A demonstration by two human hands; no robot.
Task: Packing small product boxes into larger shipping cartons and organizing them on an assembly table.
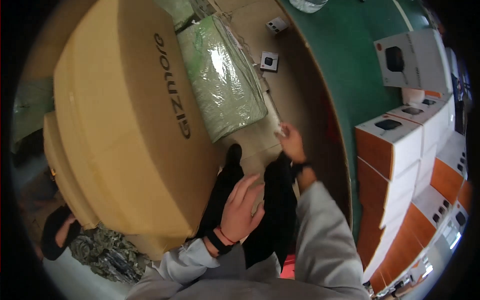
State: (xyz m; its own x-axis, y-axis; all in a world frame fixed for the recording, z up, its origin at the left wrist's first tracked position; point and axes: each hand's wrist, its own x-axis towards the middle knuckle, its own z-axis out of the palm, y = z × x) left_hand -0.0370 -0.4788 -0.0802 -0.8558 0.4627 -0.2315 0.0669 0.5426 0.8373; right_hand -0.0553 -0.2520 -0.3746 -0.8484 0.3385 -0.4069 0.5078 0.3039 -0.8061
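My left hand [241, 207] hangs over my lap with its fingers stretched and a little apart, holding nothing. Its nearest neighbour is a large brown cardboard box [125, 115] standing at my left. Farther forward, my right hand [291, 142] is held above the floor, beside the edge of the green table. Its fingers are loosely bent, thumb apart, and no object shows in them. Ahead of both hands lies a bulky pack wrapped in clear, greenish shiny film [222, 75], against the box's right side.
Two small white boxes, a nearer one [269, 61] and a farther one [276, 25], lie low beyond the pack. White-and-orange product boxes [390, 135] are stacked on the green table [340, 55] at right. Crumpled camouflage-like material [107, 252] lies at lower left, near another person's arm [65, 231].
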